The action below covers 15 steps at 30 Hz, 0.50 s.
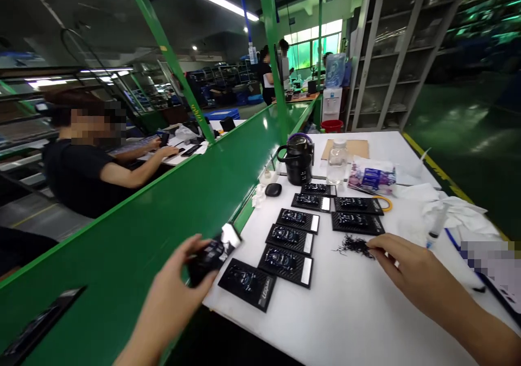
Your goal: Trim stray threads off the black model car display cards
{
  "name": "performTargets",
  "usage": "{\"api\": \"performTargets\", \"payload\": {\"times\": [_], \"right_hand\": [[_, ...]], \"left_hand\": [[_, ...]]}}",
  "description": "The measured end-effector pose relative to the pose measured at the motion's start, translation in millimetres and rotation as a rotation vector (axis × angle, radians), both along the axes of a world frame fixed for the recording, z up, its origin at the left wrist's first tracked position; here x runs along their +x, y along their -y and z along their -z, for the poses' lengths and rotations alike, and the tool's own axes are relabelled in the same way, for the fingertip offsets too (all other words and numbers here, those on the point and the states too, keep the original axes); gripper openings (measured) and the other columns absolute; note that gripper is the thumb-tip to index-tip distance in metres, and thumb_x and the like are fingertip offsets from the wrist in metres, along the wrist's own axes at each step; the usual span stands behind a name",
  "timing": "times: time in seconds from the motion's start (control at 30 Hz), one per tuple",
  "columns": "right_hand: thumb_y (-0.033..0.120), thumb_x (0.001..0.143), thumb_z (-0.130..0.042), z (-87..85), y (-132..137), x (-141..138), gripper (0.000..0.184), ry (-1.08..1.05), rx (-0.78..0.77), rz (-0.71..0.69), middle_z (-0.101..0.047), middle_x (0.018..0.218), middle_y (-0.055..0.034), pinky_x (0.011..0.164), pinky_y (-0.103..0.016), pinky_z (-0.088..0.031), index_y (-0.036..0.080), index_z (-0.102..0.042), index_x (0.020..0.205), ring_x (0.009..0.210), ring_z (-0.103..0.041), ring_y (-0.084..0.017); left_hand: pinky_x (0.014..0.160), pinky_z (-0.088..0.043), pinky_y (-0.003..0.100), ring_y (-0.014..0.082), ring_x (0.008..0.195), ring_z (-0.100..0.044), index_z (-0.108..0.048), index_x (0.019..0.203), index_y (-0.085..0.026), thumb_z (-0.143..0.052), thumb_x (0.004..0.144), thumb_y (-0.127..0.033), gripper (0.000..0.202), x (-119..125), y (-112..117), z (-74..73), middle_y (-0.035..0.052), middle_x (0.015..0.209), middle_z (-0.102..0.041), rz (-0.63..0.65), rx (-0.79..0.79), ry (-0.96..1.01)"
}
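Note:
My left hand (179, 271) is at the table's near edge, shut on a black packet (208, 261), with a white scrap (230, 235) sticking out beyond it. Just below lies a flat black packet (246, 284). Several more black packets (285, 265) sit in rows on the white table (350, 322). My right hand (407, 263) reaches the edge of a small heap of fine black fibres (354, 246). Whether its fingers pinch any fibres I cannot tell. A syringe (437, 226) lies beyond that hand.
A green conveyor (134, 236) runs along the table's left side, with a co-worker (77, 176) beyond it. On the table stand a black jug (298, 161) and a plastic bottle (337, 162). Crumpled white cloth (456, 214) and a printed bag (371, 176) lie to the right.

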State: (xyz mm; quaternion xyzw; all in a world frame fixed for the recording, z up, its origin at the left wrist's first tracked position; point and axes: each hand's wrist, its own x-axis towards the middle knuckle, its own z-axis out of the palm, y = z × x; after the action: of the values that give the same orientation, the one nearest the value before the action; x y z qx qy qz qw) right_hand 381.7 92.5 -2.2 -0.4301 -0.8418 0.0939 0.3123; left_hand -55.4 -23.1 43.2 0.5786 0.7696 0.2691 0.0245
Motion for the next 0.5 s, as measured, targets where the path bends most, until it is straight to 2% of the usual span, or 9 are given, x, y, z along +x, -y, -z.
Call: {"api": "performTargets", "payload": {"times": [0.1,0.13,0.2,0.27,0.37,0.43,0.5], "right_hand": [[0.026,0.101,-0.045,-10.0,4.2,-5.1,0.021,-0.12,-0.084,-0.031,-0.07,0.101,-0.0023,0.08,-0.032,-0.053,0.025,-0.065,0.103,0.09,-0.067,-0.019],[0.024,0.1,-0.046,-12.9,5.7,-6.9,0.02,-0.16,-0.12,-0.037,-0.07,0.102,-0.0018,0.082,-0.032,-0.053,0.025,-0.066,0.103,0.092,-0.067,-0.019],[0.022,0.098,-0.049,-18.3,8.9,-10.3,0.019,-0.241,-0.21,-0.035,-0.071,0.1,-0.0008,0.084,-0.032,-0.053,0.026,-0.067,0.101,0.093,-0.067,-0.018],[0.02,0.096,-0.051,-22.9,12.5,-13.9,0.016,-0.324,-0.312,-0.034,-0.071,0.097,-0.0001,0.08,-0.03,-0.053,0.025,-0.066,0.101,0.088,-0.067,-0.017],[0.016,0.092,-0.055,-28.7,21.5,-21.2,0.015,-0.442,-0.419,-0.049,-0.07,0.093,0.0001,0.075,-0.027,-0.053,0.023,-0.06,0.103,0.085,-0.067,-0.016],[0.012,0.089,-0.055,-31.9,30.6,-28.0,0.017,-0.477,-0.455,-0.084,-0.069,0.092,-0.0004,0.074,-0.027,-0.052,0.022,-0.057,0.102,0.084,-0.067,-0.016],[0.008,0.085,-0.055,-33.9,40.8,-36.2,0.019,-0.485,-0.489,-0.147,-0.069,0.09,-0.0007,0.072,-0.027,-0.052,0.022,-0.055,0.098,0.081,-0.067,-0.016]], "left_hand": [[0.112,-0.045,0.041,0.0233,0.124,-0.056,-0.044,0.137,-0.031,-0.063,0.077,-0.019,0.064,107.6,-8.2,-6.0,0.0031,0.133,-0.061,0.593,-0.099,-0.043],[0.116,-0.039,0.045,0.0232,0.123,-0.056,-0.045,0.137,-0.03,-0.063,0.075,-0.015,0.067,138.4,-15.0,-6.2,0.0031,0.129,-0.063,0.783,-0.152,-0.073],[0.121,-0.029,0.052,0.0249,0.122,-0.055,-0.042,0.141,-0.023,-0.064,0.076,-0.015,0.069,183.6,-30.8,-6.0,0.0065,0.127,-0.063,1.012,-0.268,-0.124],[0.121,-0.025,0.057,0.027,0.122,-0.054,-0.044,0.14,-0.02,-0.062,0.079,-0.015,0.064,204.8,-44.8,-7.1,0.0085,0.125,-0.064,1.1,-0.323,-0.168],[0.121,-0.026,0.057,0.0291,0.128,-0.048,-0.048,0.135,-0.025,-0.066,0.074,-0.015,0.064,203.7,-54.3,-9.3,0.0064,0.13,-0.061,1.131,-0.292,-0.133],[0.115,-0.039,0.048,0.0268,0.124,-0.051,-0.054,0.125,-0.027,-0.068,0.075,-0.016,0.053,194.8,-53.8,-8.0,0.0044,0.127,-0.062,1.051,-0.157,-0.036],[0.098,-0.052,0.037,0.0225,0.11,-0.059,-0.057,0.111,-0.027,-0.064,0.084,-0.018,0.029,188.1,-51.6,-3.4,0.004,0.113,-0.065,0.924,0.028,0.057]]}}
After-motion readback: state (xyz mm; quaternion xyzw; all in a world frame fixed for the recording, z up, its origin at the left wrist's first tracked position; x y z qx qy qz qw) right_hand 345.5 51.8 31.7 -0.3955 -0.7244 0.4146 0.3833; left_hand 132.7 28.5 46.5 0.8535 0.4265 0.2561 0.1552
